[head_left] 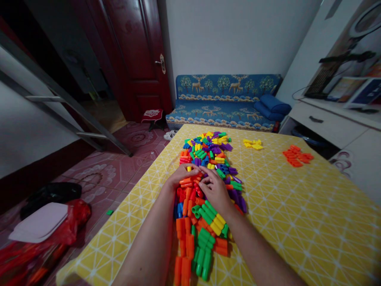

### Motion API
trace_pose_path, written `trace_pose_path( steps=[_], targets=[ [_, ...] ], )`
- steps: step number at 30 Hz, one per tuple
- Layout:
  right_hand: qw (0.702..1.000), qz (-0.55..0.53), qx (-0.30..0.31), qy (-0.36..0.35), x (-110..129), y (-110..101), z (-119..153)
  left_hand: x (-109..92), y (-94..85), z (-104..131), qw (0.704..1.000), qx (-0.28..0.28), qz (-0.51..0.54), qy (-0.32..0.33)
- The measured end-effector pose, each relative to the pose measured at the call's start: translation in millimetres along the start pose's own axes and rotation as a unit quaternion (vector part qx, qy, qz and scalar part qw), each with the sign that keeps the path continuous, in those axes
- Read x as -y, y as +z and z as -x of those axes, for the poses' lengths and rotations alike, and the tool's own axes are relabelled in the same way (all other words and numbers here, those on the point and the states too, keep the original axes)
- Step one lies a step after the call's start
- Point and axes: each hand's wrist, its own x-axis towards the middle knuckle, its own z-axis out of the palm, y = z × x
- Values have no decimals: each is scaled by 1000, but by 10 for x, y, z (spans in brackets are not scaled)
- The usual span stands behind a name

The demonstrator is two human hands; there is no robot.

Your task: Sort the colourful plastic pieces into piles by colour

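A long pile of bullet-shaped plastic pieces [205, 238] in green, orange, yellow, purple, red and blue runs down the yellow patterned tablecloth [276, 206]. Over the middle of the pile, my left hand [186, 173] has its fingers curled at some pieces, with a bit of yellow showing by them. My right hand [213, 186] is beside it, fingers bent inward above red and orange pieces. The fingertips of both hands nearly meet. What they hold, if anything, is too small to make out.
Separate on the table lie a small yellow group [253, 144] and an orange group [297, 155] of pieces. A blue sofa [220, 107] stands behind the table, a white cabinet [330, 127] at right. One green piece [110, 212] lies on the floor.
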Motion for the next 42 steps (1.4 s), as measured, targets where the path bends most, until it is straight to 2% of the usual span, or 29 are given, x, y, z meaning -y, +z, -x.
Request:
trace_pose_path(
  steps=[5,10,14,17,20,23,27,31,37,42],
  targets=[
    [999,34,15,9,-15,10,-11,-11,-4,18,1000,9,-14,8],
    [998,52,-2,29,-85,18,-34,31,-10,9,1000,0,-13,14],
    [995,102,14,-12,6,4,-12,50,6,-6,1000,-10,9,-3],
    [975,200,64,-72,176,-3,27,43,19,-12,999,-15,29,-11],
    [951,277,98,-96,322,15,67,33,20,-12,999,-14,38,-17],
    [933,327,112,-95,384,65,102,31,13,-10,1000,-16,23,-10],
    [915,379,126,-59,394,132,140,40,18,-15,999,-41,17,-19],
    [908,392,144,-40,411,143,141,47,31,-28,999,-45,22,-19],
    [913,385,125,-47,424,144,131,36,24,-47,999,-50,14,-15],
    [906,400,130,-55,398,155,144,35,39,-52,998,-52,34,-21]
  ],
)
